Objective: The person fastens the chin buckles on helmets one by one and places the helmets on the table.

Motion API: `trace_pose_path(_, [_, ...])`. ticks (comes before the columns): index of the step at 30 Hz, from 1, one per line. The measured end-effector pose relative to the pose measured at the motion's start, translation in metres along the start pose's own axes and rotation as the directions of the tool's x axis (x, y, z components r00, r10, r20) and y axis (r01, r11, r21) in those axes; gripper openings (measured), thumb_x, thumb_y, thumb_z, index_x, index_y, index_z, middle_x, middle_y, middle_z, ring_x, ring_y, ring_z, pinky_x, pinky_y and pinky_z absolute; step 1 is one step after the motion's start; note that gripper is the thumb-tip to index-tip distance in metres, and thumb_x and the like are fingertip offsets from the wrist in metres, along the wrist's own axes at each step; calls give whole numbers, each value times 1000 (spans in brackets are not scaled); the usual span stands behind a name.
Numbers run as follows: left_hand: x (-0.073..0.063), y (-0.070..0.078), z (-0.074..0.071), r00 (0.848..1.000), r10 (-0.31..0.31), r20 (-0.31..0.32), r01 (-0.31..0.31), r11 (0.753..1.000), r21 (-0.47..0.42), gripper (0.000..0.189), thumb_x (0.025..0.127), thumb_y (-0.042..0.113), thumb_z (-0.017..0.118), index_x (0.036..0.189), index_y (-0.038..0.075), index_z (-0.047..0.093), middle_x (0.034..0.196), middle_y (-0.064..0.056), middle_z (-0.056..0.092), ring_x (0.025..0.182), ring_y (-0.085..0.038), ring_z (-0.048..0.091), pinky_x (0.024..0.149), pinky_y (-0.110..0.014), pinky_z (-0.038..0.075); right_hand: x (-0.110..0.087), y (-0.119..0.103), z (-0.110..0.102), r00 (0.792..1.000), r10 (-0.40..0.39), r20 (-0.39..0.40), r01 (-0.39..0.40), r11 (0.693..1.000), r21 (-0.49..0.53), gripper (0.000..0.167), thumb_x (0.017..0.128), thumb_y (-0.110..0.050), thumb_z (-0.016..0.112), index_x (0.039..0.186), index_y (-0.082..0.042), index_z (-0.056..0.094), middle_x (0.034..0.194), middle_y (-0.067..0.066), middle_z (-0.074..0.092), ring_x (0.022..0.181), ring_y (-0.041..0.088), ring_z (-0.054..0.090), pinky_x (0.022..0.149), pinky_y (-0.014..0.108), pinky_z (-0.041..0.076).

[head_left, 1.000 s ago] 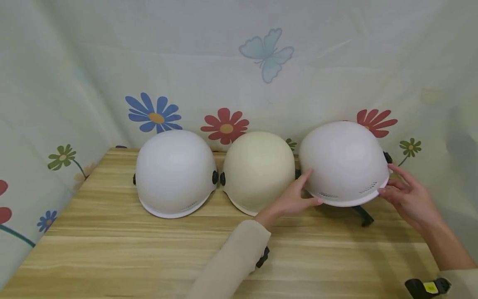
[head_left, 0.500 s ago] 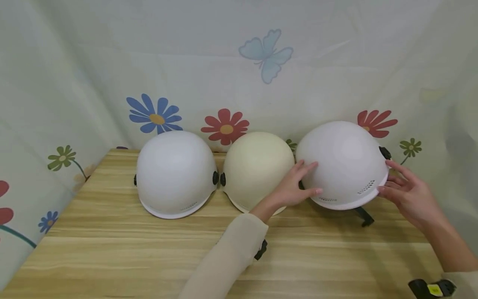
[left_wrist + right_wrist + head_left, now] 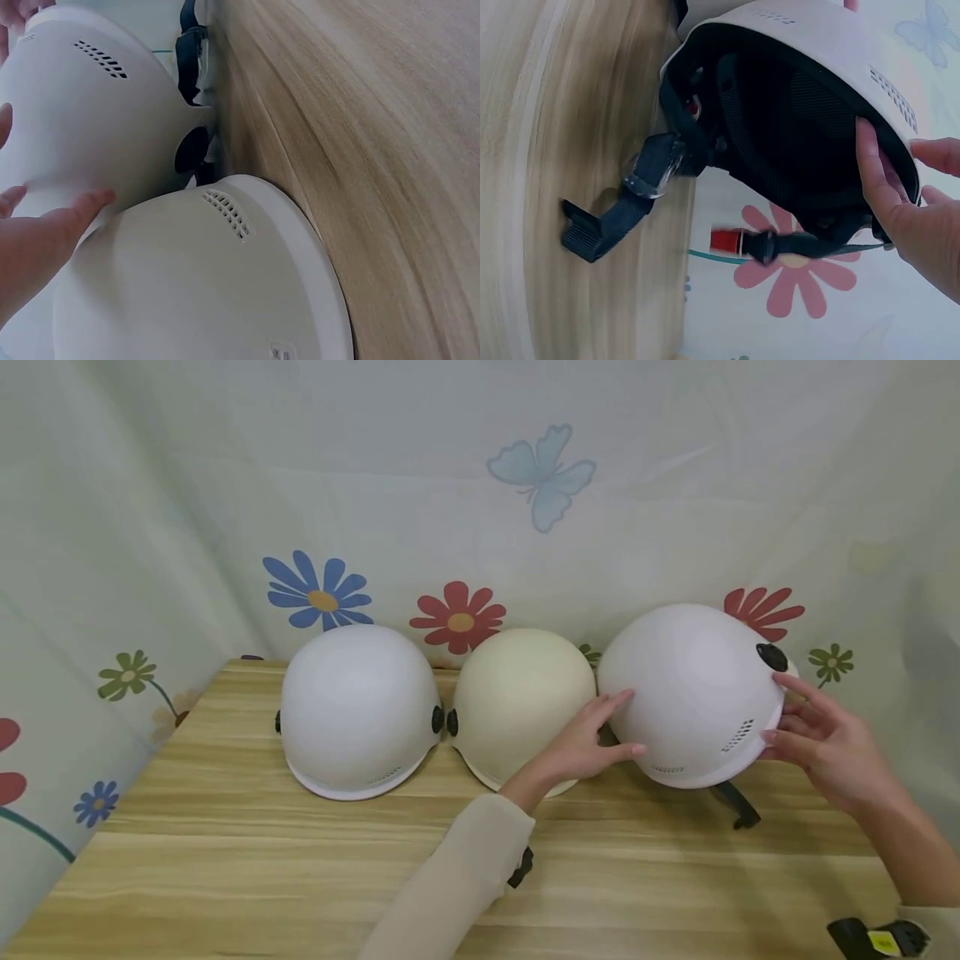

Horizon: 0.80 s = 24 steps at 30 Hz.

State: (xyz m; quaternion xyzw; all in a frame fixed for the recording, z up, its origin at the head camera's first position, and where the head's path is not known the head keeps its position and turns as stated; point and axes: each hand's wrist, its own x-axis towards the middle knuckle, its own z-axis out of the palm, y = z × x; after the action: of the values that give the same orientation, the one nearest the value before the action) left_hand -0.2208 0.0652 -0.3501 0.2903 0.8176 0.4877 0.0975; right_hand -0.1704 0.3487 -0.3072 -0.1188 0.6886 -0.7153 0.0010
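Note:
A white helmet (image 3: 686,681) at the right end of the row is tilted, its right side raised off the table. My right hand (image 3: 836,752) pinches its rim, thumb outside and fingers inside against the dark lining (image 3: 802,127) in the right wrist view. With fingers and thumb spread, my left hand (image 3: 573,743) touches the left of its shell. A black chin strap (image 3: 622,202) hangs onto the table, while another strap with a red buckle end (image 3: 726,241) dangles free. Beside it stand a cream helmet (image 3: 517,693) and a second white helmet (image 3: 356,710).
The helmets stand in a row along the back of a wooden table (image 3: 262,877). Behind it hangs a pale curtain (image 3: 375,485) printed with flowers and a butterfly. The cream helmet sits right against the held one in the left wrist view.
The right helmet has tipped further, its right side rising and its round black side knob turning into view. My left fingers have shifted slightly on its shell. The other two helmets keep their places.

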Motion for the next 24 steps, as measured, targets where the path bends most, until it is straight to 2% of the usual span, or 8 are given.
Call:
trace_pose_path(4, [-1, -1, 3, 1000, 6, -16, -7, 999, -46, 70, 87, 29, 63, 145, 25, 25, 149, -11, 15, 135, -20, 20, 96, -29, 38, -1, -4, 2, 1000, -8, -23, 5, 991, -132, 64, 85, 11, 55, 140, -17, 36, 104, 0, 54, 83, 10, 63, 64, 26, 53])
trace_pose_path(7, [-2, -1, 4, 999, 14, -29, -15, 999, -48, 71, 87, 29, 63, 145, 26, 24, 150, -10, 14, 134, -21, 21, 97, -29, 37, -3, -7, 5, 999, -37, -33, 26, 960, -278, 62, 85, 9, 57, 139, -16, 39, 102, -3, 56, 83, 6, 61, 64, 21, 52])
trace_pose_path(11, [-3, -1, 5, 999, 26, -44, -27, 999, -37, 73, 86, 29, 64, 146, 27, 23, 150, -8, 16, 133, -19, 23, 96, -26, 37, -5, -13, 15, 997, -72, -32, 42, 826, -562, 58, 86, 1, 60, 138, -16, 40, 103, -12, 56, 85, -1, 59, 66, 16, 50])
trace_pose_path(13, [-3, -1, 6, 999, 30, -45, -32, 999, -40, 73, 86, 28, 65, 146, 26, 23, 150, -8, 17, 133, -18, 23, 95, -25, 38, -5, -16, 20, 996, -79, -29, 38, 736, -675, 57, 86, -4, 62, 138, -16, 41, 102, -15, 55, 86, -3, 58, 66, 14, 48])
trace_pose_path(15, [-3, -3, 7, 999, 28, -43, -30, 999, -41, 73, 85, 28, 65, 146, 25, 24, 150, -8, 18, 133, -18, 23, 94, -25, 39, -6, -17, 25, 997, -82, -14, 46, 688, -724, 54, 85, -6, 63, 135, -14, 45, 102, -15, 55, 86, -4, 56, 66, 13, 47])
trace_pose_path(17, [-4, -5, 8, 999, 23, -37, -25, 998, -54, 73, 85, 26, 66, 145, 25, 25, 150, -9, 18, 134, -18, 23, 93, -26, 41, -7, -17, 27, 996, -84, 0, 57, 664, -746, 50, 85, -7, 64, 132, -12, 48, 101, -13, 55, 86, -4, 55, 66, 13, 47])
trace_pose_path(19, [-4, -5, 8, 999, 17, -36, -19, 998, -62, 71, 85, 26, 65, 145, 24, 26, 150, -10, 16, 134, -19, 22, 94, -29, 41, -7, -16, 28, 997, -82, 13, 64, 658, -750, 46, 84, -8, 65, 128, -9, 51, 101, -13, 56, 86, -5, 55, 65, 14, 47])
trace_pose_path(24, [-4, -4, 6, 998, 33, -51, -34, 999, -14, 67, 86, 28, 65, 143, 21, 31, 150, -9, 15, 135, -20, 18, 104, -35, 28, -11, -8, 26, 1000, -10, 27, 27, 687, -726, 41, 86, -12, 65, 124, -2, 53, 104, -18, 54, 88, -7, 54, 66, 16, 49])
